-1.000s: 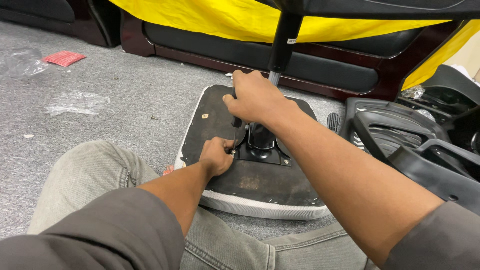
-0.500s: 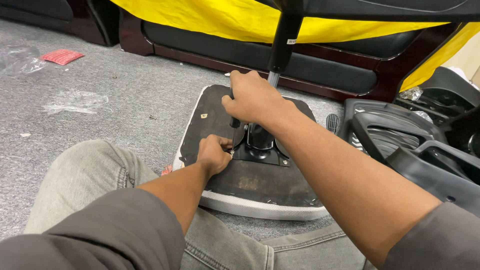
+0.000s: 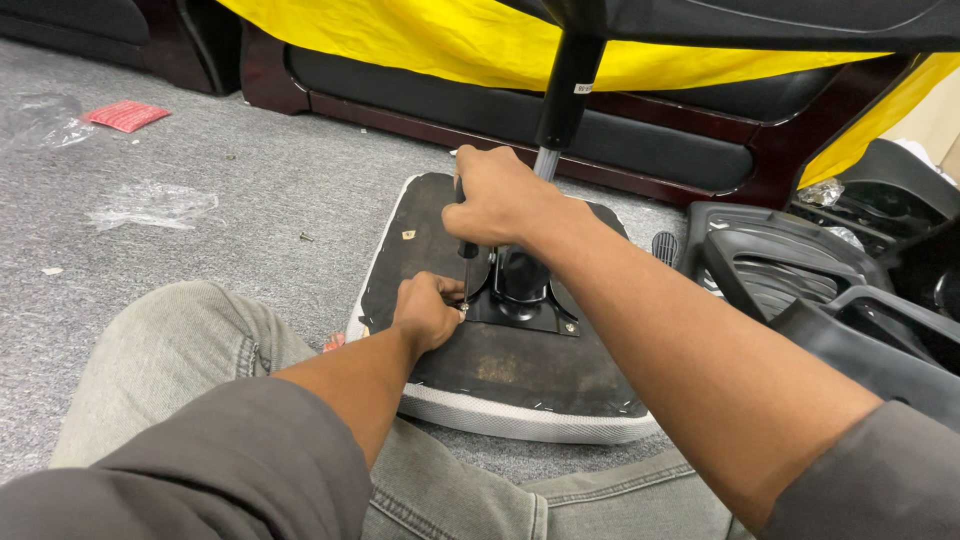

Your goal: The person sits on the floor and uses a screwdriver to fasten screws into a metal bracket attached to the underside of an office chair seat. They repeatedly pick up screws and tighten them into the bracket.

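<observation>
right hand [image 3: 498, 195]: fingers wrapped tight round the black screwdriver [image 3: 465, 262] handle, shaft upright.
left hand [image 3: 427, 312]: fingertips pinched at the screwdriver tip, by a corner of the metal mounting plate [image 3: 523, 310].
seat base [image 3: 470, 370]: upturned on grey carpet [image 3: 250, 180], against the knee.

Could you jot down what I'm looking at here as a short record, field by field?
Place: grey carpet floor
Workpiece: upturned seat pad, black underside up, metal plate and post at its middle
Right hand: grips a screwdriver upright, tip at the plate's corner
Left hand: steadies the tip at the screw
Nearby: black plastic parts to the right, yellow cloth behind, red packet far left
</observation>
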